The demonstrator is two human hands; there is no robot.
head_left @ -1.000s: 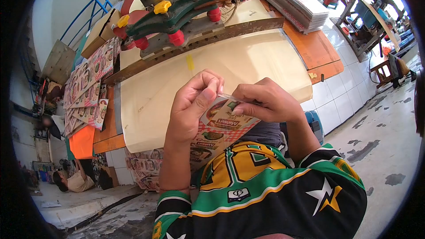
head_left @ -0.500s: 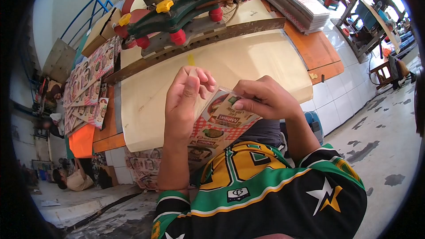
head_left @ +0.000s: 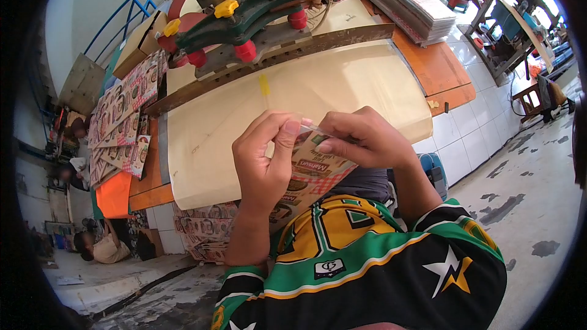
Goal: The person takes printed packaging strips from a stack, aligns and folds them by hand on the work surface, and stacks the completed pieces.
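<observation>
A printed plastic sheet [head_left: 318, 168] with food pictures and a red-checked pattern hangs in front of my body, above my lap. My right hand [head_left: 364, 137] pinches its upper edge between thumb and bent fingers. Close beside it, my left hand [head_left: 269, 153] has thumb and forefinger pressed together at the sheet's upper left corner. My left palm and arm hide part of the print. Beyond both hands lies a cream-coloured cover sheet [head_left: 214, 140] on the worktable.
Behind the cover sheet stands a machine with a long metal bar [head_left: 269, 70], a green bracket [head_left: 244, 21] and yellow knobs. Printed sheets [head_left: 125, 110] are piled at left, near orange paper [head_left: 113, 195]. A tall stack [head_left: 403, 0] stands at back right. Another person [head_left: 107, 244] sits lower left.
My left hand has moved right and closed its thumb and forefinger at the sheet's upper edge. The sheet's upper left part has tilted away; my right hand keeps its hold.
</observation>
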